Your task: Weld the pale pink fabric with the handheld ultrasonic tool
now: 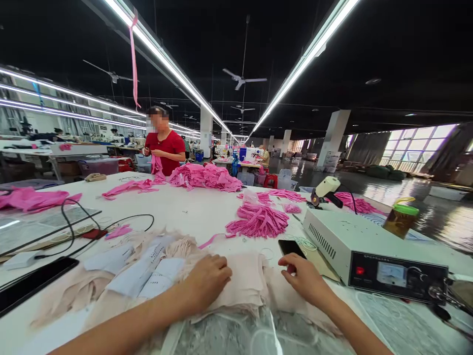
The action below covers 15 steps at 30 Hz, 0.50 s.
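Factory floor, long ceiling lights overhead; a white worktable (192,209) runs across the view. Left hand (207,281) lies knuckles-up, fingers curled, pressing a stack of pale beige fabric pieces (246,283) at 6 o'clock. Right hand (305,278) rests loosely bent on the same stack, fingertips at a black phone (291,247). Grey control box (373,251) sits at 3 o'clock. Pink strip bundle (258,220) lies at 12 o'clock; a person in red (165,148) stands at 11 o'clock.
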Each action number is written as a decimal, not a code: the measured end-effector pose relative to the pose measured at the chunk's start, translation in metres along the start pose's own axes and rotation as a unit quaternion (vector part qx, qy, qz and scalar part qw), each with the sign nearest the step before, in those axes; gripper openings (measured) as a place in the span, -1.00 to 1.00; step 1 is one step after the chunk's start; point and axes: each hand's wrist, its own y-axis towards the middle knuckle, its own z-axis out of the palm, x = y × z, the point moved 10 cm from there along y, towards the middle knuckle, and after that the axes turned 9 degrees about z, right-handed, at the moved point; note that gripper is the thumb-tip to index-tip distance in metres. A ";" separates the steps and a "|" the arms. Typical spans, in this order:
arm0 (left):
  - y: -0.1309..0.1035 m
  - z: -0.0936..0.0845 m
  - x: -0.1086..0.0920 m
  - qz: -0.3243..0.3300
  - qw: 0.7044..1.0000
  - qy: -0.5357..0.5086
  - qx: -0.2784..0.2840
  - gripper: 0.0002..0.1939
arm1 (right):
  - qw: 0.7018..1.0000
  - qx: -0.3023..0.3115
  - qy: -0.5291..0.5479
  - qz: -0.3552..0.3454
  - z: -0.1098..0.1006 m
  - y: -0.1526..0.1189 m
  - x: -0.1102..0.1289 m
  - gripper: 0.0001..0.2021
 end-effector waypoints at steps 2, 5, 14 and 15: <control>0.024 0.002 -0.041 0.074 0.997 -0.018 -0.008 -0.86 | 1.000 -0.001 -0.007 0.021 -0.003 -0.020 -0.023 -0.95; 0.059 0.017 -0.094 0.151 0.988 -0.015 -0.013 -0.85 | 0.998 0.012 -0.035 0.049 0.000 -0.051 -0.057 -0.92; 0.102 0.049 -0.111 0.143 0.990 0.014 -0.003 -0.92 | 0.999 -0.011 -0.032 0.028 -0.006 -0.114 -0.087 -0.79; 0.101 0.044 -0.108 0.136 0.991 0.015 -0.007 -0.92 | 0.999 -0.026 -0.034 0.020 -0.007 -0.116 -0.083 -0.79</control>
